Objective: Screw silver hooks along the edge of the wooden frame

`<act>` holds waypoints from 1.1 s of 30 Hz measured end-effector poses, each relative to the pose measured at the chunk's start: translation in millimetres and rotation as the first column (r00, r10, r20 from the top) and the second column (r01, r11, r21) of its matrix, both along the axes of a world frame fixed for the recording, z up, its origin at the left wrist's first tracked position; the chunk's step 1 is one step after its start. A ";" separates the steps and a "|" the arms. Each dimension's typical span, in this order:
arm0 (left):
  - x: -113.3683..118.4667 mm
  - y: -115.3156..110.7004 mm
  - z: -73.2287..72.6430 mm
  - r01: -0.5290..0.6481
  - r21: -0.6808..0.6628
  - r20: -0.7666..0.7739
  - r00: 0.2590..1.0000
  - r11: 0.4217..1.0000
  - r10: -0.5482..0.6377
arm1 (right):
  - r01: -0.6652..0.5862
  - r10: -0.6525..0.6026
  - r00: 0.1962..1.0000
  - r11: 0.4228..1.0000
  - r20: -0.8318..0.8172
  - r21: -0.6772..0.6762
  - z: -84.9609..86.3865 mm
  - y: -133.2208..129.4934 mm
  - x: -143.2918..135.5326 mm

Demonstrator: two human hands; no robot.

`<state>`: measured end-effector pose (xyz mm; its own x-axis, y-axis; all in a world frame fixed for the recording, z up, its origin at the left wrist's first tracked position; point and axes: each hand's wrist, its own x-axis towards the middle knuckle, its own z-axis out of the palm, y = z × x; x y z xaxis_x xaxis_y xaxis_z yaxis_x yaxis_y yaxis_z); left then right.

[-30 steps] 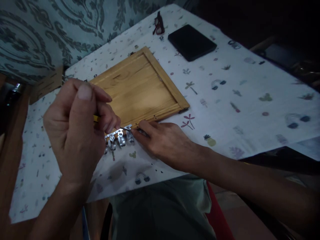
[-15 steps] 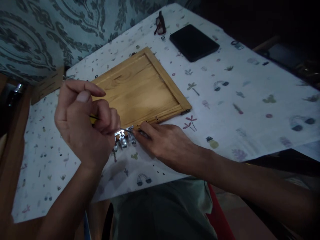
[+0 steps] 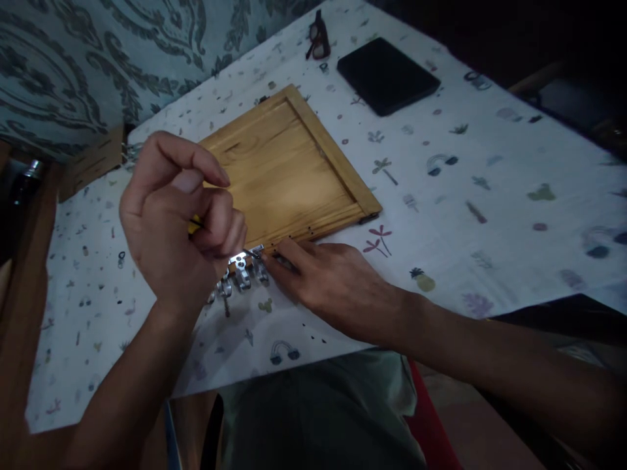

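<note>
My left hand (image 3: 179,215) is closed around a screwdriver (image 3: 194,224); a bit of its yellow handle shows between the fingers. Its thin metal shaft reaches right to the end of a silver hook rail (image 3: 240,262), which lies along the near edge of a framed wooden board (image 3: 289,173). Several metal hooks hang from the rail over the cloth. At that same end, the fingertips of my right hand (image 3: 333,277) are pressed together against the board's edge beside the screwdriver tip. What they pinch is hidden. Small dark holes dot the edge just beyond them.
A patterned white cloth (image 3: 470,261) covers the table. Toward the back lie a black tablet-like slab (image 3: 386,75) and a pair of glasses (image 3: 318,39). A brown cardboard piece (image 3: 93,166) sits at the left, by the wallpapered wall (image 3: 137,46).
The view has shifted slightly. My left hand has moved a little up and right and turned on the screwdriver. My right hand stays at the rail's end.
</note>
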<state>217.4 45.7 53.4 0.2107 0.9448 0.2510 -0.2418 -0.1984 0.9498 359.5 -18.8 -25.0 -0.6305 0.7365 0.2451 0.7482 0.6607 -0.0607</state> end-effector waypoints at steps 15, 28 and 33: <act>-6.3 7.9 -0.3 0.256 0.072 -0.138 0.960 0.964 -0.244 | 0.024 -0.023 0.999 1.000 -0.046 0.013 -2.1 -0.3 -1.6; -15.4 0.8 15.2 0.031 0.218 0.005 0.999 0.975 -0.033 | 0.032 -0.032 0.999 0.998 -0.006 -0.061 -0.5 -0.3 -2.2; -18.3 -6.5 16.0 -0.038 0.137 -0.058 0.997 0.990 0.046 | 0.029 -0.030 0.999 0.999 -0.018 -0.035 -1.7 0.0 -1.9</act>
<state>199.1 39.1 69.5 0.1905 0.9111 0.3654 -0.1734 -0.3351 0.9261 357.5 -18.7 -26.6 -0.6038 0.7631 0.2306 0.7659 0.6355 -0.0975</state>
